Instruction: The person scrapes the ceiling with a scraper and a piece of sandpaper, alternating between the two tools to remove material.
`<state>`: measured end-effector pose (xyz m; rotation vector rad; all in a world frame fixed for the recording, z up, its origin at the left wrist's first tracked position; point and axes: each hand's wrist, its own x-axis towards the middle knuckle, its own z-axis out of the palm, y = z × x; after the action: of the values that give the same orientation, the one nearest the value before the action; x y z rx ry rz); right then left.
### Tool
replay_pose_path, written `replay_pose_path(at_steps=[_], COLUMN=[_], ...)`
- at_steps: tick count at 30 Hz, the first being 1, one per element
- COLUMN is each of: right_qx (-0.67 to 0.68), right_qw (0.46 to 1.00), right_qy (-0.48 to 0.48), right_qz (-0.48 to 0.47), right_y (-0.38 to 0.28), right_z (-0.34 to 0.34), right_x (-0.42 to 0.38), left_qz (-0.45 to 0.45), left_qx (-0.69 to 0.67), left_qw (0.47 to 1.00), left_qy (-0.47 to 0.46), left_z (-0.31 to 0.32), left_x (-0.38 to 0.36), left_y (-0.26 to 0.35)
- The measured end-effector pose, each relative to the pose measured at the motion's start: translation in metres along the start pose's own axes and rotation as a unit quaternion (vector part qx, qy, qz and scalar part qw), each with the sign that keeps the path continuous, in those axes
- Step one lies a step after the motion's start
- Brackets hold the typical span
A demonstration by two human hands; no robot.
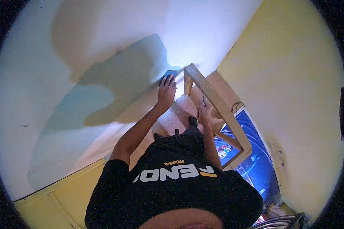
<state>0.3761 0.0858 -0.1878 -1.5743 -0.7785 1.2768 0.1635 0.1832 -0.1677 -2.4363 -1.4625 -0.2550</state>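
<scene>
My left hand point(167, 91) presses a blue flat block point(172, 72) against the wall, its fingers laid over the block's lower side. Around and left of it the wall carries a greenish-grey patch point(130, 72) with an uneven edge, partly under shadows of my arm and head. My right hand point(205, 108) is lower and to the right, beside the wooden frame point(218, 101). Its fingers are bent round a thin, light-coloured item that points upward; what this is I cannot make out.
A yellow wall point(294, 95) rises on the right. Blue sheeting point(262, 160) lies beyond the wooden frame. Yellow panels point(65, 194) stand at lower left, and coiled hoses or cables point(281, 222) at lower right. My feet are on a brownish surface point(174, 116).
</scene>
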Motion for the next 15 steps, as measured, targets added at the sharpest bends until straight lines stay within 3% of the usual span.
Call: replay_pose_path(at_steps=[3,7,10,11,14,15], right_qx=[0.004,-0.004,0.021,0.036,0.024,0.023], right_qw=[1.0,0.999,0.999,0.998,1.0,1.0], right_qy=[0.02,0.015,0.003,-0.001,0.002,-0.001], right_qz=[-0.017,-0.028,-0.038,-0.043,0.012,0.008], right_y=[0.023,0.006,-0.006,-0.011,-0.016,-0.011], right_z=[-0.011,-0.018,-0.023,-0.024,-0.029,-0.032], right_x=[0.009,0.009,0.011,0.009,0.01,0.012], left_qz=[0.034,0.01,0.044,0.052,-0.076,-0.144], left_qx=[-0.039,0.021,0.087,0.121,0.031,-0.061], left_qw=[0.994,0.993,0.994,0.991,0.997,0.973], left_qy=[0.102,0.117,0.053,-0.007,0.001,-0.172], left_z=[-0.048,-0.037,0.034,0.04,0.02,0.02], left_x=[0.018,0.042,0.025,0.014,-0.023,-0.029], left_y=[0.007,0.0,-0.015,-0.015,0.007,0.015])
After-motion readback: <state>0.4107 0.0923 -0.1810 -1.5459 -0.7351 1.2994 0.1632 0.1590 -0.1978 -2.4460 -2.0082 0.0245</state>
